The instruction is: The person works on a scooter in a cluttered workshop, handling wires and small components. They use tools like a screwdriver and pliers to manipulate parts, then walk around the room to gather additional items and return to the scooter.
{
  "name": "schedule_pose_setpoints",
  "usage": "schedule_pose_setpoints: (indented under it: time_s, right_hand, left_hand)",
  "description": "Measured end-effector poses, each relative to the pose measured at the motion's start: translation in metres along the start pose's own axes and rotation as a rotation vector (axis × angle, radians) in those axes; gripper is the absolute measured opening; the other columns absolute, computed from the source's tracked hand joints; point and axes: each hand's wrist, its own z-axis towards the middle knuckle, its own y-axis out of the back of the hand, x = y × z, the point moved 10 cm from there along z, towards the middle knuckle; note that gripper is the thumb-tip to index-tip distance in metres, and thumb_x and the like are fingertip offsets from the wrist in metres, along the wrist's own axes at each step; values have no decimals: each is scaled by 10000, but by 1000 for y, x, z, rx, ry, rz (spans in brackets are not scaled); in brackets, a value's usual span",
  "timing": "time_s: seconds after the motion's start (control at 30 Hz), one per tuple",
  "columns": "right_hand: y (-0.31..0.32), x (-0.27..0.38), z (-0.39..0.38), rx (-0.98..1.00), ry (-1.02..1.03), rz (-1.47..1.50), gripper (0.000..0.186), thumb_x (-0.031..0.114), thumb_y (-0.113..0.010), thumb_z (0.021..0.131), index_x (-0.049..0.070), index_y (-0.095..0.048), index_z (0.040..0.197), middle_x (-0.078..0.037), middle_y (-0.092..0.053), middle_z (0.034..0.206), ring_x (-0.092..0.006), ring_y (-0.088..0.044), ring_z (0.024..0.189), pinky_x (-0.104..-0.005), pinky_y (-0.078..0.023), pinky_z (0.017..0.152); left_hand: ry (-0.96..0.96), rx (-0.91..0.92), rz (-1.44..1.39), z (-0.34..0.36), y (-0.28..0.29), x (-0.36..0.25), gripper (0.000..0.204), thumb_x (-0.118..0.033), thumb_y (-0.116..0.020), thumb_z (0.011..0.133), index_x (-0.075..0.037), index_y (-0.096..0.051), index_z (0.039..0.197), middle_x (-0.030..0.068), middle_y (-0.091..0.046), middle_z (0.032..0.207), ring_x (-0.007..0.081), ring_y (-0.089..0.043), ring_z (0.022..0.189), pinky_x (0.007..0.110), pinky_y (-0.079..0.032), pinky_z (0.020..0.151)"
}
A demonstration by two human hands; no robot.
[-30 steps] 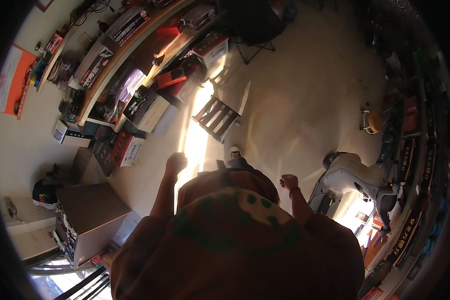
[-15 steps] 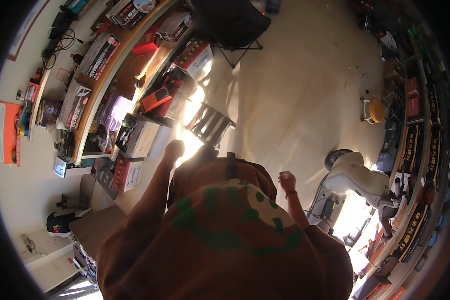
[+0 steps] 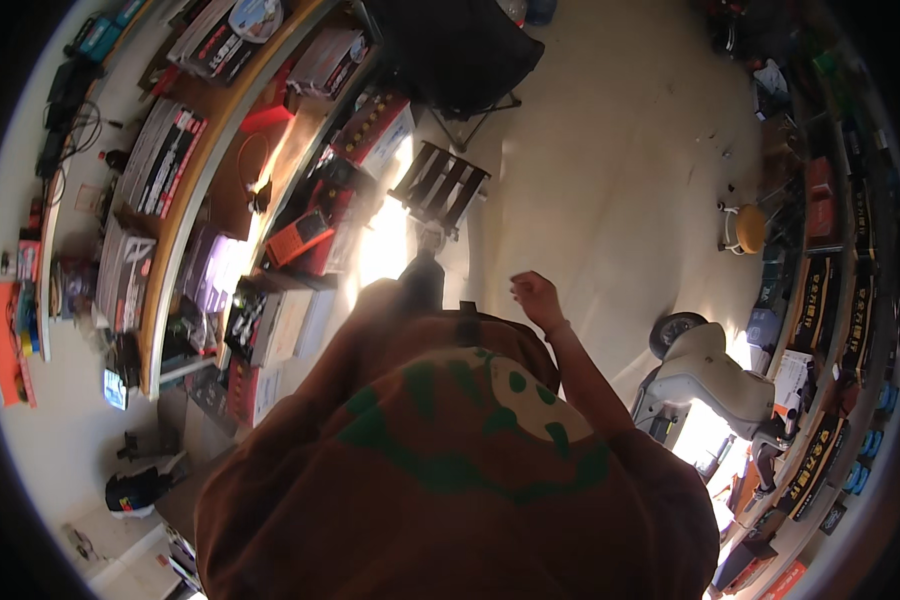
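Note:
My right hand (image 3: 537,298) hangs in front of my body to the right, over the bare floor. Its fingers are loosely bent and a little apart, with nothing in them. My left hand (image 3: 378,294) is low by my left leg, dark and blurred, so its fingers do not show clearly. Just ahead of my forward foot stands a small slatted stool (image 3: 438,187), in a patch of sunlight. Neither hand touches it. My brown top with a green and cream print fills the lower middle.
Shelves (image 3: 185,215) with boxes and tools line the left. A black folding chair (image 3: 450,55) stands ahead. To the right are a round yellow-topped stool (image 3: 745,229), a pale scooter (image 3: 715,375) and a shelf of long black boxes (image 3: 815,300). Tiled-looking floor (image 3: 610,180) lies between.
The slatted stool and shelves have shifted in view as I move and turn. My right hand has swung forward and inward; my left has drawn in against my leg.

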Motion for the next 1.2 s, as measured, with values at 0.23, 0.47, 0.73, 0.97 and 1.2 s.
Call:
schedule_pose_setpoints:
  time_s: [0.23,0.47,0.73,0.97,1.2]
  right_hand:
    - [-77,162,82,106,239,-329,188,147,-612,874,36,-642,1022,-117,-681,889,-220,-660,836,-338,-516,769]
    - [-61,197,117,39,49,-296,211,181,-570,860,34,-652,987,-178,-667,951,-347,-639,902,-412,-502,808]
    - [-6,197,169,-38,161,-306,208,182,-580,841,44,-649,980,-168,-668,881,-346,-643,821,-413,-507,746]
    - [25,178,222,37,137,-422,212,194,-555,842,50,-655,960,-174,-664,900,-357,-636,857,-422,-504,784]
    - [55,186,253,56,82,-378,235,180,-524,834,39,-660,964,-198,-667,926,-378,-634,898,-442,-497,810]
  left_hand:
    - [-232,152,-423,71,103,-109,231,-208,-581,936,12,-609,1002,98,-665,880,157,-631,758,278,-525,698]
    - [162,124,-992,189,140,-10,232,-224,-638,889,-17,-611,990,107,-678,889,163,-650,756,266,-541,679]
    - [150,195,-612,259,133,-91,241,-239,-601,930,-32,-594,1054,102,-674,963,192,-661,850,313,-545,759]
    - [36,161,-592,294,114,-116,249,-232,-598,939,-28,-597,1083,98,-676,943,190,-664,854,325,-541,734]
    - [-94,12,-427,286,140,-97,170,-179,-572,913,-50,-591,1022,70,-655,892,157,-641,771,263,-513,665]
